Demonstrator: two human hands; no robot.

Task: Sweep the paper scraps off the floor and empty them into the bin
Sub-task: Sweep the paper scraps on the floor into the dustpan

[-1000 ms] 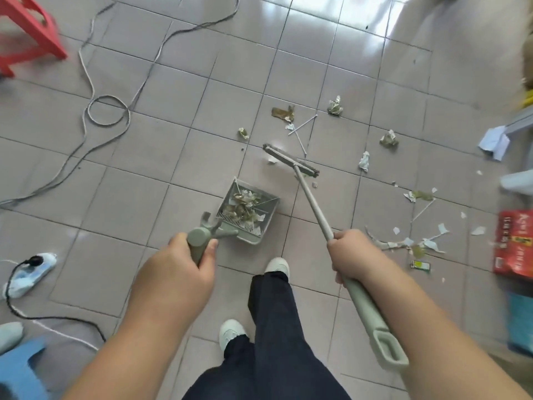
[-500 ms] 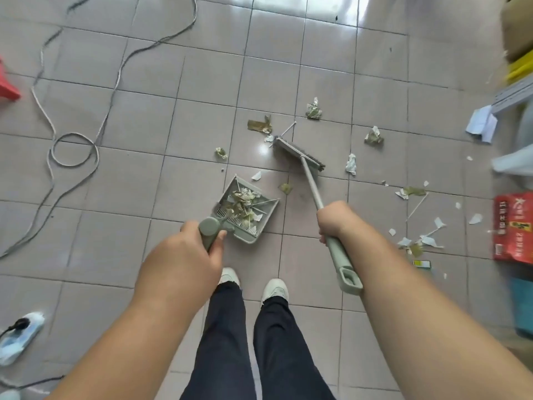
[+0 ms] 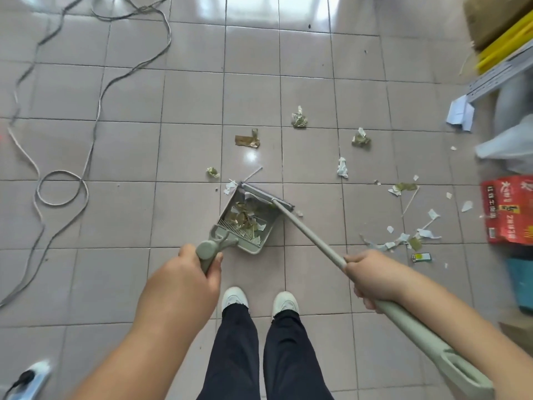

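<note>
My left hand (image 3: 184, 280) grips the handle of a grey-green dustpan (image 3: 261, 245) that rests on the tiled floor and holds several paper scraps. In my right hand (image 3: 372, 277) is the long pale shaft of a broom (image 3: 305, 230). The broom's flat head (image 3: 266, 195) lies at the dustpan's open far edge. Loose scraps lie beyond it: a brown piece (image 3: 247, 140), a crumpled wad (image 3: 299, 120), another wad (image 3: 360, 140), a white one (image 3: 342, 168). A scatter of small torn bits (image 3: 403, 241) lies to the right. No bin is recognisable.
A grey cable (image 3: 62, 183) loops over the floor on the left. A power strip (image 3: 31, 381) sits at the bottom left. A red box (image 3: 509, 209), a teal container (image 3: 522, 284), a plastic bag (image 3: 510, 148) and cardboard with yellow strips (image 3: 501, 33) crowd the right side. My feet (image 3: 259, 298) stand behind the dustpan.
The broom head has been drawn back from the scraps beyond the dustpan to its open far edge. The dustpan slid forward and to the right, and the view shifted.
</note>
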